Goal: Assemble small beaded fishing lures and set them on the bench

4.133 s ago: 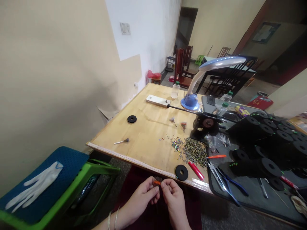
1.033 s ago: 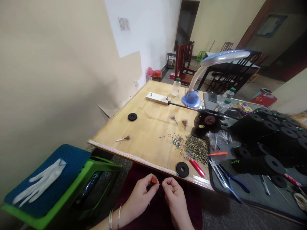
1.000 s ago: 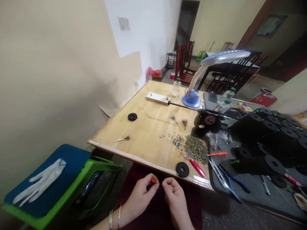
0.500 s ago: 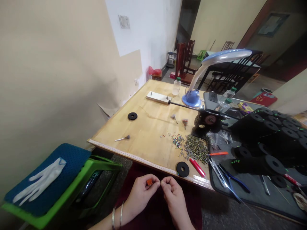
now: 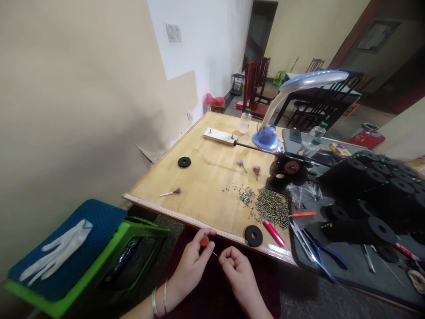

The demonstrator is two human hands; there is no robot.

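My left hand (image 5: 195,261) is closed around a small orange piece (image 5: 204,242), which shows between thumb and curled fingers. A short, thin, pale stem or strand (image 5: 215,254) sticks out from its thumb tip toward my right hand (image 5: 236,269). The right hand's thumb and forefinger are pinched at that strand's end; whether they grip it is too small to make out. Both hands are just off the table's near edge. Closest to them on the table are a black foam disc (image 5: 253,236) and a red tube-like object (image 5: 274,233).
Small striped parts (image 5: 272,207) and coloured beads (image 5: 246,197) lie heaped on the wooden table (image 5: 199,199). Pliers (image 5: 327,250) and black foam spools (image 5: 375,228) occupy the grey mat at right. A blue lamp (image 5: 265,138) stands behind. A white glove (image 5: 61,248) rests on the stool at left.
My hands have drawn apart slightly; before, their fingertips met. The left hand has risen a little and tilted, showing the orange piece higher and the thin strand between the hands.
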